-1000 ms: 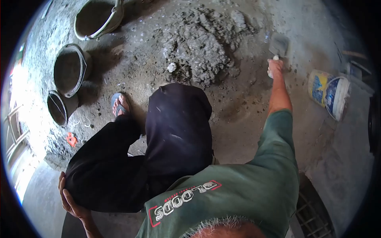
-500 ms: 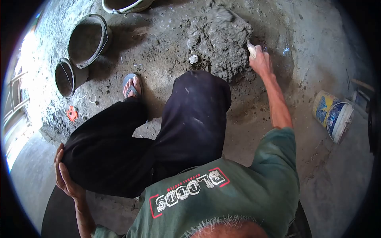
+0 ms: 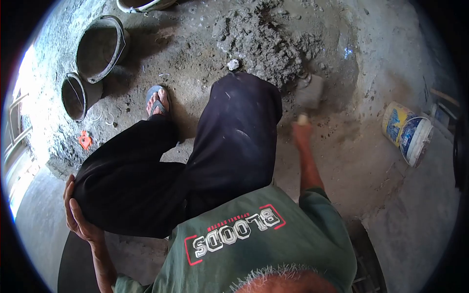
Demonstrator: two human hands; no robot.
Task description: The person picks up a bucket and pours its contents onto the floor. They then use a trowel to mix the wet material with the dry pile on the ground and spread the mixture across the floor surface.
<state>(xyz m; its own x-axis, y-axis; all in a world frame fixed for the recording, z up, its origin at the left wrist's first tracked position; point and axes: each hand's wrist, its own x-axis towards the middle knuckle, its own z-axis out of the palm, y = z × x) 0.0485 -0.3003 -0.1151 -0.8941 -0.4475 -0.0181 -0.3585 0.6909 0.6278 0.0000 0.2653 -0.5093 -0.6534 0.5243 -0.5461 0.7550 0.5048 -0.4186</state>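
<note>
My right hand (image 3: pixel 302 134) is wrapped round the pale handle of a trowel (image 3: pixel 310 92). The flat blade, blurred by motion, is just below the lower right edge of a heap of wet grey mortar (image 3: pixel 266 46). A small pale lump (image 3: pixel 233 64) sits at the heap's left side, close to my knee. Over on the left, my left hand (image 3: pixel 83 222) rests on my other knee in black trousers (image 3: pixel 127 190), its fingers stretched out and holding nothing.
Two dark buckets (image 3: pixel 119 49) (image 3: pixel 83 97) stand on the floor at the upper left, with another container (image 3: pixel 146 6) cut off by the top edge. An orange piece (image 3: pixel 85 140) lies below them. On the right, a blue and yellow paint bucket (image 3: pixel 405 132) lies tipped over.
My right hand has drawn the trowel back from the heap toward my body. The mortar is now rougher and spread farther to the lower right. My left hand stays on the knee.
</note>
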